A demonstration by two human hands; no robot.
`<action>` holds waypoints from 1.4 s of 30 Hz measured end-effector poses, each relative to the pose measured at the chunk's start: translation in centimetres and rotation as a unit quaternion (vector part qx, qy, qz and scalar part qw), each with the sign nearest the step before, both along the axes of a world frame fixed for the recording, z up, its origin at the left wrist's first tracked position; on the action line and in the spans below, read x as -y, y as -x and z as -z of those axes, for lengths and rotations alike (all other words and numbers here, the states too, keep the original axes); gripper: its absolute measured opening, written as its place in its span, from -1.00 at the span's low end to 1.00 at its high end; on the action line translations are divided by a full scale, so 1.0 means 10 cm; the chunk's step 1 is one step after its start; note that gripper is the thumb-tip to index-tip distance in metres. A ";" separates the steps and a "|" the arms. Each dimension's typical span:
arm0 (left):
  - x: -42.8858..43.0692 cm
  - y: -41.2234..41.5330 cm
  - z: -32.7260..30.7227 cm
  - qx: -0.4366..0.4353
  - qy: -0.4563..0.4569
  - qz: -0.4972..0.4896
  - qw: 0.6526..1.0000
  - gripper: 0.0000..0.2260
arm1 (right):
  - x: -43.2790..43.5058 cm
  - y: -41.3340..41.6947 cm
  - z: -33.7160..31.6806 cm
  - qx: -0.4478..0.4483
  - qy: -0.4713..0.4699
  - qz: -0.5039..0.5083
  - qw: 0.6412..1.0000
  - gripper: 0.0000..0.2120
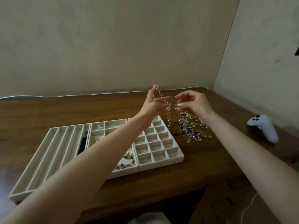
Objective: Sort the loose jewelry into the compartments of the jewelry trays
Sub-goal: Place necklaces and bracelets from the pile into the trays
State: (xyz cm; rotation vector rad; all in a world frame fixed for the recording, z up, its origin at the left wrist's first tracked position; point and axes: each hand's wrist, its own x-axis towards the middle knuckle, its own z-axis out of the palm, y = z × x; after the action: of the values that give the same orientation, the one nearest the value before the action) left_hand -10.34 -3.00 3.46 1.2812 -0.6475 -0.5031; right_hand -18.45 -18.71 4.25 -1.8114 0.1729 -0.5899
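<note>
A pearl-bead chain [168, 117] hangs in the air above the table, looped over the raised fingers of my left hand [153, 105]. My right hand [193, 103] pinches the chain's thin wire end near a small charm. Below the hands lies a pile of loose jewelry [191, 128], gold and silver pieces mixed. Three white trays sit side by side: a long-slot tray [53, 152] on the left with a dark item in its right slot, a middle tray [113, 126] holding a beaded bracelet [125, 161], and a grid tray [161, 143] of small square cells.
A white game controller [264, 129] lies at the right of the wooden table [48, 113]. A white cable runs along the back edge by the wall. A wall corner closes in at the right.
</note>
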 end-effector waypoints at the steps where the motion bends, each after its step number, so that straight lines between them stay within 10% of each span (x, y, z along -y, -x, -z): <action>1: -0.02 -0.01 0.00 0.005 -0.007 0.003 1.000 -0.28 | -0.01 0.01 -0.01 0.009 -0.015 -0.011 1.000 -0.75; 14: -0.01 0.00 -0.01 0.024 -0.048 0.035 0.998 -0.46 | 0.01 -0.05 0.01 0.011 -0.030 0.051 0.998 -0.76; 19: -0.10 -0.01 -0.12 0.017 0.007 0.032 0.999 -0.65 | 0.15 -0.08 0.12 -0.097 0.158 0.091 0.978 -0.54; 25: -0.13 0.07 -0.22 -0.002 0.046 0.095 0.994 -0.95 | -0.18 -0.12 0.02 -0.059 0.034 -0.121 0.990 -0.56; 29: -0.28 0.05 -0.29 -0.009 0.094 0.058 0.994 -0.95 | -0.21 -0.16 0.02 -0.067 0.061 -0.126 0.988 -0.88; 42: -1.06 -0.28 0.00 -0.082 0.110 -0.135 0.981 -0.88 | -0.46 -0.38 0.02 -0.037 -0.073 -0.097 0.992 -0.93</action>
State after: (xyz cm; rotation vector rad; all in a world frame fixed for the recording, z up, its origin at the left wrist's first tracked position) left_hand -7.52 7.60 3.43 1.0836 -0.3720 -0.2998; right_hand -14.68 -14.12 4.08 -1.6856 0.0863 -0.3621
